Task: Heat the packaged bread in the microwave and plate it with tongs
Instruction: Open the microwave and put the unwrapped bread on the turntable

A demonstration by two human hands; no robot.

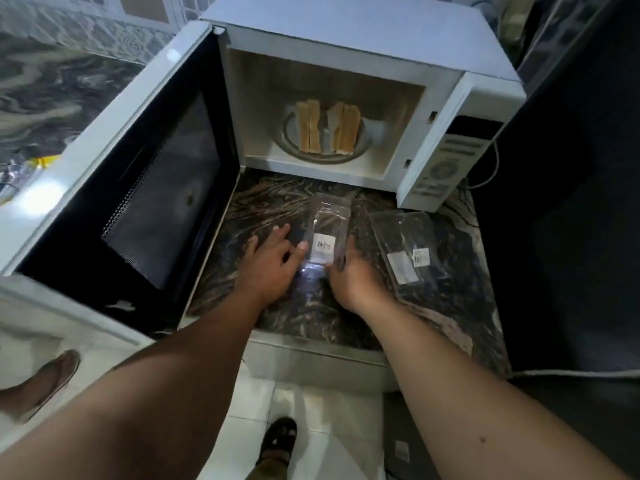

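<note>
Two stacks of pale toasted bread slices [327, 128] stand on edge on the round glass turntable plate [360, 152] inside the white microwave oven [346, 39], whose dark-windowed door [145, 188] hangs wide open to the left. The bread is out of its packaging and already in the cavity, so the loading step looks done, and the door probably stays open only until the wrappers are dealt with.

On the dark veined stone counter [277, 202] in front of the oven, both hands meet at an empty clear plastic wrapper with a white barcode label [327, 233]. The right hand [349, 275] pinches the wrapper's near edge between thumb and curled fingers. The left hand [273, 261] lies with fingers spread and mostly straight, its fingertip touching the wrapper's left side, seemingly steadying it. A second empty clear wrapper with white labels [408, 251] lies flat just to the right, apart from both hands.

No tongs or serving plate show in view.
</note>
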